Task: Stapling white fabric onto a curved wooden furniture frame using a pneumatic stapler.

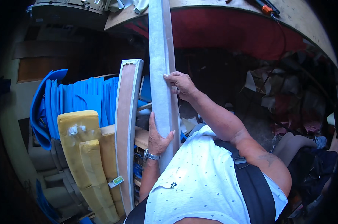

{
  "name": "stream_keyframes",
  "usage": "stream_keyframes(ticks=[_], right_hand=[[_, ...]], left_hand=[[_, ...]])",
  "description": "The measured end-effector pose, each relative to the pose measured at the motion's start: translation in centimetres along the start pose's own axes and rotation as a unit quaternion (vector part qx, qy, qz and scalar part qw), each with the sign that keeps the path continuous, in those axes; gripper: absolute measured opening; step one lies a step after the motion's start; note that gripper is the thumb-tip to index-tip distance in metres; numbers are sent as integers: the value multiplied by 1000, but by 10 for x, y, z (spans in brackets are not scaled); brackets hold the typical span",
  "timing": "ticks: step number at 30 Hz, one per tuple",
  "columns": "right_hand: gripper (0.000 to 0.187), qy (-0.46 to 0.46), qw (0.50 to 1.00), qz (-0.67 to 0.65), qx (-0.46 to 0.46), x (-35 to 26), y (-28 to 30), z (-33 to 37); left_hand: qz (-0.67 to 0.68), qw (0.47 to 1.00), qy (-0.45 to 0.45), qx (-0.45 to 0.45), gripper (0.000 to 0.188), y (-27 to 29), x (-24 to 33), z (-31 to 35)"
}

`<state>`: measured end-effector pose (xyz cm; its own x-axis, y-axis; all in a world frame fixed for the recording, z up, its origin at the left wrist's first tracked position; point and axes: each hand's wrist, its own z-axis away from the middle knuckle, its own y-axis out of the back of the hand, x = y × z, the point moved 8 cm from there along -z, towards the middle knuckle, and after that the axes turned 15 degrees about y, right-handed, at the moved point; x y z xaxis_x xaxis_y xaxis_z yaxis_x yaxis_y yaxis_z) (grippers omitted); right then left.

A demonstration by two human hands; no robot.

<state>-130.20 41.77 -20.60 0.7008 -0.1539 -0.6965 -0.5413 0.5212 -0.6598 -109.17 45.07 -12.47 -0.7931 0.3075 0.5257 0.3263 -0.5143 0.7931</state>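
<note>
Fingers [170,77] of two hands [160,142] [184,86] around one long grey board [159,56], one panel [125,112] nearby.

Laid out on the pale wooden worktop [307,26]: white fabric [141,5] leftward, orange-and-black tool [267,9] rightward.

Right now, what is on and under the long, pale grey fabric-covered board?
The left hand and right hand touch the grey board. Its far end crosses a pale wooden tabletop in view; whatever lies directly beneath is covered, contact unclear.
</note>
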Motion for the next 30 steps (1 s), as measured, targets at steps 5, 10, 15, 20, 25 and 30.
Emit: stream_keyframes(ticks=[5,10,15,20,25,30], right_hand=[[44,3,995,79,59,-5,-50,2],[62,129,983,113,73,24,-85,-33],[58,104,940,290,150,28,-144,-35],[63,149,939,283,128,69,-140,-72],[60,170,960,205,90,76,-125,-89],[55,164,962,197,90,80,-122,-94]], left_hand=[[46,999,3,-24,116,40,-40,-5],[320,933,-116,-114,110,68,-104,-42],[596,756,76,-261,78,-24,-236,-122],[609,601,263,-447,73,-102,-283,-165],[566,696,246,-368,47,-56,-226,-261],[618,680,110,-380,45,-68,-181,-356]])
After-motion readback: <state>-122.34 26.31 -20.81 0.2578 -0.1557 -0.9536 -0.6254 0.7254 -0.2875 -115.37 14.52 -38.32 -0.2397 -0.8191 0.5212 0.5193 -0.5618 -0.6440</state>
